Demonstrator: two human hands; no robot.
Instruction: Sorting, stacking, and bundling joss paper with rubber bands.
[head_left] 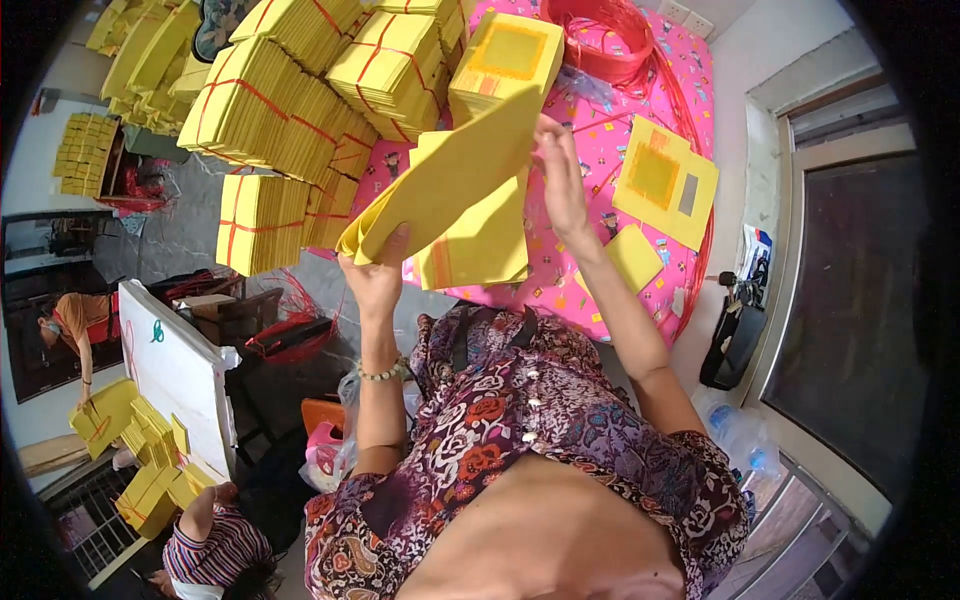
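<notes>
- While the left hand (pixel 376 283) grips their end, yellow sheets (pixel 458 172) (slanting) rise toward its one o'clock.
- Right hand (pixel 564 188) outstretched, sheets at its nine o'clock; cannot tell whether it grips.

Clock centred on the held yellow sheets (pixel 455 175). Lane at 3: pink cloth (pixel 603 150) strip between right hand (pixel 563 180) and flat envelope (pixel 665 182); passable, narrow. Tighter pink gap at 9–10, walled outside by strapped bundles (pixel 250 105). Blocked at 1 by tall envelope stack (pixel 500 75), at 2 by red strap coil (pixel 610 65), at 7 by left hand (pixel 378 283). Right forearm (pixel 625 315) cuts across 4–5.
</notes>
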